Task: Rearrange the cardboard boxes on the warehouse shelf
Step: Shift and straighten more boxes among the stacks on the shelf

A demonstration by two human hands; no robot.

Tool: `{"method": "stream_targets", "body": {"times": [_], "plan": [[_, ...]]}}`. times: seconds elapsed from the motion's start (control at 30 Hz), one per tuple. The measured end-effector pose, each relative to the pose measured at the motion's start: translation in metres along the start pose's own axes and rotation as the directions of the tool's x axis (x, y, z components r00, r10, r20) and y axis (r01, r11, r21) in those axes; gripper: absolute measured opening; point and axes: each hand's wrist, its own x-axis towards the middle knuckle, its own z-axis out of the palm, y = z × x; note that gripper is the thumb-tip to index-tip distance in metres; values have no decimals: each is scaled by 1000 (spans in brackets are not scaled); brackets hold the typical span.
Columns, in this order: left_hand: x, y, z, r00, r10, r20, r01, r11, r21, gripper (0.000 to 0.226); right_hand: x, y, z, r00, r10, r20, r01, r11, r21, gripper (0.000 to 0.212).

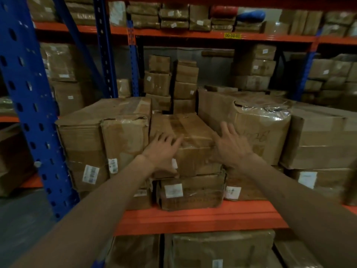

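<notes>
A taped cardboard box [193, 140] lies at the front middle of the shelf, on top of a flatter box [201, 196] with a white label. My left hand [161, 149] is spread open against its front left corner, fingers apart. Open as well, my right hand [232, 145] sits at its right edge, in front of a big box [257, 122] with torn plastic wrap on top. Neither hand holds anything. A large dented box [100, 136] stands to the left, touching the middle box.
The orange shelf beam [193, 215] runs along the front. A blue upright [32, 113] stands at the left. Stacks of small boxes [173, 82] fill the back of the shelf. More boxes [324, 140] sit to the right, above, and on the level below.
</notes>
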Motion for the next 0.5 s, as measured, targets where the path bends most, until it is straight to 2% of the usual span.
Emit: {"method": "stream_targets", "body": {"times": [0.03,0.1,0.17,0.23,0.33,0.43,0.5], "plan": [[2,-3,1,1000,-1,20,1,1000,-6,131,5,2,-3,999,-50,6,50,998,-32,105],[8,-6,5,998,51,36,-51,998,-24,126,10,5,0,986,-92,142,85,995,57,112],[9,-11,7,995,87,57,-84,995,-58,125,7,1,9,951,-121,285,101,991,82,103],[8,-16,8,994,86,70,-82,995,-57,126,7,-4,19,948,-109,298,83,992,98,94],[6,-10,8,996,64,64,-63,998,-17,126,14,-8,12,929,-116,351,62,985,159,93],[-9,1,7,998,29,-61,-24,996,85,120,27,-6,-10,884,-131,448,47,980,193,80],[-32,5,10,964,-35,-262,50,998,48,112,39,-8,-29,867,-162,471,66,975,214,67]]}}
